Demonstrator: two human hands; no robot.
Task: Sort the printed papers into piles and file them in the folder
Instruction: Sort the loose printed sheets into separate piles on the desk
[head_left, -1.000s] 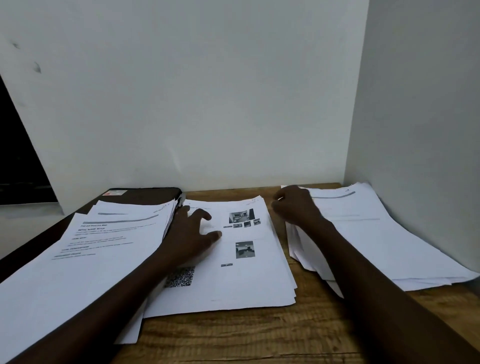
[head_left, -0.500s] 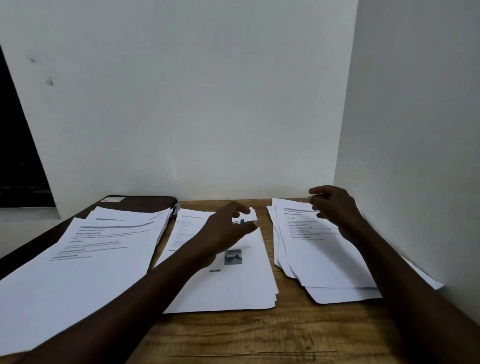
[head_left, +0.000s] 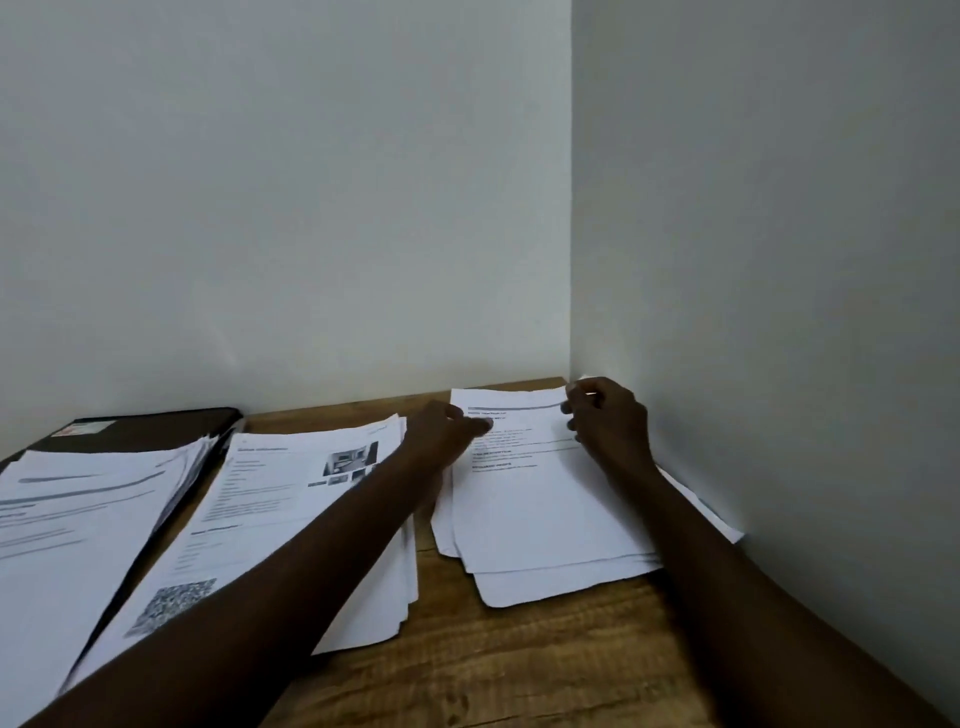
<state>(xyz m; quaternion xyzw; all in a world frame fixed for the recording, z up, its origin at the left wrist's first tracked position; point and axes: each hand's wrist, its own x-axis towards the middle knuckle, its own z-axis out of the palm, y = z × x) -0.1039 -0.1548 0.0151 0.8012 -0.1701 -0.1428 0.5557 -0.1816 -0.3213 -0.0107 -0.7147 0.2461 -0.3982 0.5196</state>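
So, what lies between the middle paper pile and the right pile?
A bare strip of wooden table, crossed farther back by the left hand; head view.

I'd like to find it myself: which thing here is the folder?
On the wooden table, look to the far left by the back wall. The folder lies flat under the leftmost paper pile. It alone is dark, not white.
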